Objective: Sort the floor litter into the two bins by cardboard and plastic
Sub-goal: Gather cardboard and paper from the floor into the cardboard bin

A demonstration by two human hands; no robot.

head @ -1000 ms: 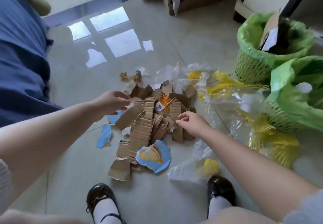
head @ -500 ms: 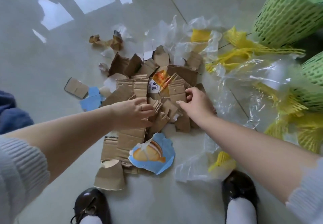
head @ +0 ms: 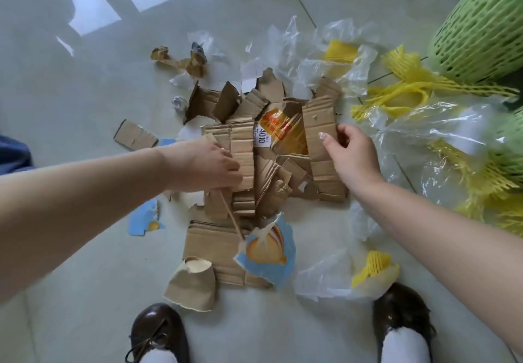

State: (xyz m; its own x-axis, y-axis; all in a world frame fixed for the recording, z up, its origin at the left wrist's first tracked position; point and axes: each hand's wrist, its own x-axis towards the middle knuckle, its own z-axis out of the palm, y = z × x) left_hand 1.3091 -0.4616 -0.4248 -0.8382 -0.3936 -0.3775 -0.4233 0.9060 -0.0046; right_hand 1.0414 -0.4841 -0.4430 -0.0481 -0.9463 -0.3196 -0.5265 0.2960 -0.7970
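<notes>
The green bin is cut off by the frame's top-right edge; the left hand's fingertips hide under cardboard.

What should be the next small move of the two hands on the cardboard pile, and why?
Probably draw both hands together and lift the cardboard between them. The left hand grips a strip's edge, the right hand pinches the long strip, and loose pieces lie between. A green bin stands at the right.
</notes>
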